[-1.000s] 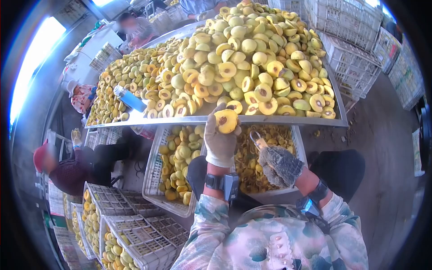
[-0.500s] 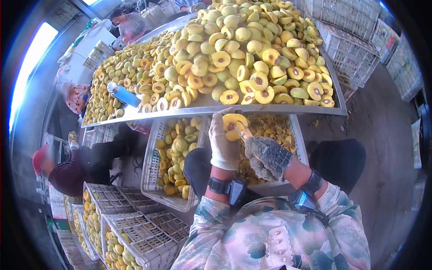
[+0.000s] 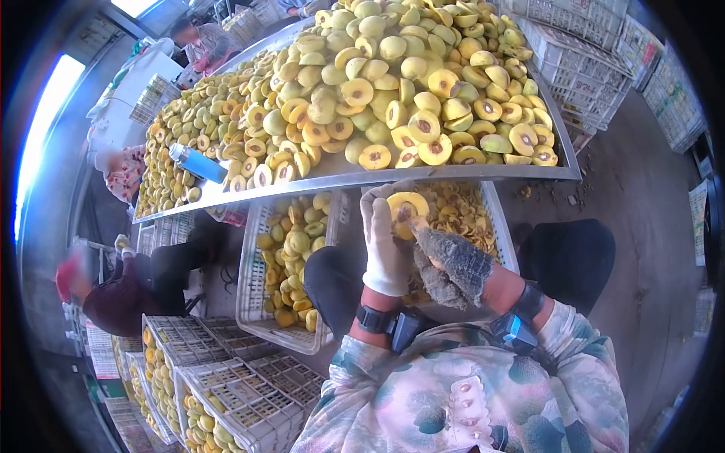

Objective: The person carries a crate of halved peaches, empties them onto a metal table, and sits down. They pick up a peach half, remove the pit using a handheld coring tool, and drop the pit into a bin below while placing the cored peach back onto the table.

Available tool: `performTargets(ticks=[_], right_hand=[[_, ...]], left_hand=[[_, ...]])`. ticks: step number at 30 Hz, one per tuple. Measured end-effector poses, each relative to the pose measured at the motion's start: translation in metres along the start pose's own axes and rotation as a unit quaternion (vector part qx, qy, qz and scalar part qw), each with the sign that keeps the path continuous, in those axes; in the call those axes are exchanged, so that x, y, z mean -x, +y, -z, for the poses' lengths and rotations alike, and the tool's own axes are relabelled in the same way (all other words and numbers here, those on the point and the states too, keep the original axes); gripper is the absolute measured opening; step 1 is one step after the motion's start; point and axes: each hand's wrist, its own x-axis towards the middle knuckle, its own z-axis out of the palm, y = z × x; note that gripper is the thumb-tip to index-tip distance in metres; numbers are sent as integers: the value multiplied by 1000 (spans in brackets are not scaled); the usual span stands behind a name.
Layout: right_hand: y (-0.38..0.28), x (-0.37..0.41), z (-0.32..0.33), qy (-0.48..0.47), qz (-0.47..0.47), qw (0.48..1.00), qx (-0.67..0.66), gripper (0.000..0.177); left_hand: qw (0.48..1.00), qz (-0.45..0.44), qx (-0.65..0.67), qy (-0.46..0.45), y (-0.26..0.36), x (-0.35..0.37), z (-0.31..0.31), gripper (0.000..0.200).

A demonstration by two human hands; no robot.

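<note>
My left hand (image 3: 385,253), in a white glove, grips a yellow peach half (image 3: 408,210) with its cut face up and a brown centre. My right hand (image 3: 457,264), in a grey, worn glove, is closed around a small pitting knife (image 3: 419,224). Only a light bit of the knife shows at the peach's lower edge; its blade is hidden now. Both hands are just below the near edge of a metal table (image 3: 355,180). Many halved peaches (image 3: 434,149) are heaped on it, several with brown centres facing up.
Below my hands stands a crate of yellow scraps (image 3: 461,215); left of it, a crate of peach halves (image 3: 298,241). A blue bottle (image 3: 198,162) lies on the table. Stacked crates (image 3: 242,392) are at lower left, more at right (image 3: 578,72). Co-workers (image 3: 124,291) sit at left.
The right hand has turned and lowered slightly, and the curved metal blade seen in the peach is now hidden. The peach half has shifted a little right. The view has tilted slightly.
</note>
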Motion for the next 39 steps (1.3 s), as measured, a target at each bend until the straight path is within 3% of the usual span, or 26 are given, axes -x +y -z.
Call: performTargets(ticks=[2, 5, 9, 12, 14, 18, 20, 22, 23, 24, 26, 27, 28, 29, 30, 31, 32, 33, 34, 35, 36, 37, 38, 39], right_hand=[[0, 0, 2, 33, 28, 999, 21, 26], [-6, 3, 15, -23, -32, 998, 45, 28], [5, -16, 39, 0, -32, 994, 107, 22], [8, -12, 43, -62, -11, 994, 88, 24], [6, -9, 35, -56, 71, 970, 226, 24], [15, -20, 31, -27, 135, 961, 239, 29], [12, -14, 26, -29, 210, 884, 417, 30], [12, -14, 33, -37, 215, 857, 468, 31], [9, -13, 33, -44, 220, 826, 517, 32], [5, -11, 31, -41, 218, 827, 516, 32], [-5, -5, 25, -43, 90, 845, 525, 35], [-5, -5, 27, -41, 89, 846, 525, 35], [-4, -4, 30, -44, 90, 810, 578, 36], [-3, -4, 34, -46, 92, 771, 629, 37], [1, -5, 43, -44, 91, 771, 628, 37], [8, -7, 54, -65, 206, 770, 601, 29], [12, -6, 57, -85, 318, 757, 564, 34], [14, -3, 58, -84, 318, 758, 563, 34], [14, 1, 58, -93, 238, 818, 515, 33], [13, 4, 57, -101, 153, 868, 461, 32], [14, 2, 59, -102, 154, 868, 461, 32], [14, -1, 62, -109, 39, 944, 308, 30], [13, -2, 65, -111, -75, 980, 144, 29], [14, 1, 68, -112, -73, 980, 145, 29]], left_hand=[[995, 11, 77, -56, -6, -2, 2, 40], [999, -2, 28, -30, -11, -1, 0, 46], [1000, 0, -5, -9, -11, -5, 7, 55], [999, 27, 13, 44, -8, -7, 7, 56], [998, 23, 3, 51, -6, -6, 3, 55], [997, 64, 26, 27, -3, -2, 3, 54], [996, 82, 43, 9, -5, -1, 6, 53], [996, 31, -74, 33, -13, -1, 11, 53], [996, 33, -74, 33, -13, 1, 10, 53], [993, 26, -106, 39, -12, 3, 10, 51], [989, 22, -139, 43, -13, 5, 12, 50], [964, -46, -261, 16, -15, 3, 15, 51], [919, -113, -377, -12, -15, 3, 18, 52], [919, -112, -377, -13, -11, 2, 17, 52], [919, -104, -376, -64, -3, 1, 14, 49], [915, -94, -375, -114, 3, 0, 14, 47], [915, -92, -375, -116, 7, -4, 17, 47], [913, -4, -371, -168, 12, -9, 21, 52], [903, 82, -362, -218, 14, -12, 22, 57], [916, 184, -306, -181, 14, -11, 20, 55], [916, 184, -306, -181, 13, -11, 22, 55], [926, 238, -225, -186, 11, -12, 26, 56], [928, 289, -142, -191, 11, -14, 26, 59], [928, 287, -142, -192, 10, -13, 25, 59]])
